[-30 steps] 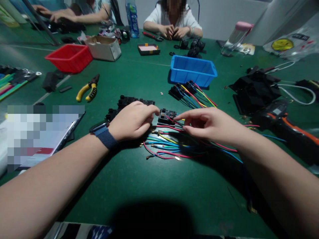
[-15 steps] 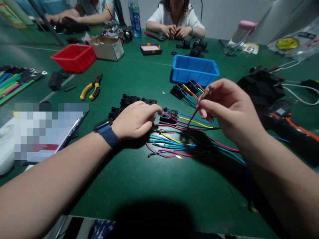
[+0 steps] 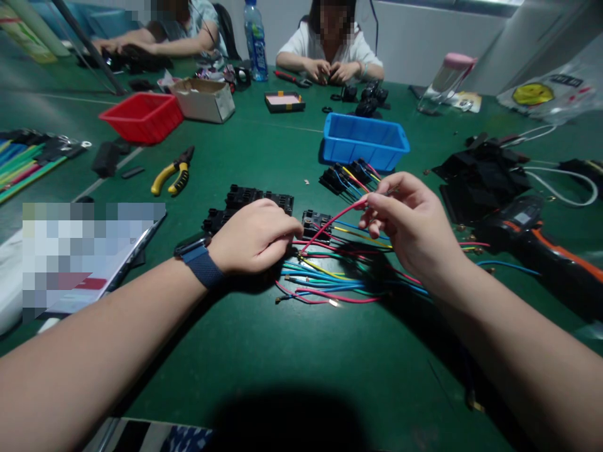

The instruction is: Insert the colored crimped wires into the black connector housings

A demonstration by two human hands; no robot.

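Observation:
My right hand (image 3: 409, 216) pinches a red wire (image 3: 333, 220), which slants down left over the loose wires. My left hand (image 3: 257, 237), wearing a watch with a blue band, rests low over the table with its fingers curled; its fingertips are hidden, and I cannot make out what they grip. Right beside it lies a black connector block (image 3: 316, 226) with wires in it. More black connector blocks (image 3: 280, 199) are partly covered by this hand. Between the hands spreads a bundle of red, blue, yellow and green wires (image 3: 330, 284) with metal terminals.
Behind are wired black connectors (image 3: 335, 179), a blue bin (image 3: 365, 147) and a red bin (image 3: 144, 119). Yellow-handled pliers (image 3: 172, 172) lie at left, near a blurred-out screen (image 3: 101, 263). A black-and-orange tool (image 3: 541, 245) lies at right. Two people sit across the table.
My right hand has turned and lowered slightly, and the red wire in it now stretches leftward instead of hanging down. My left hand has stayed nearly in place. The camera view has shifted slightly.

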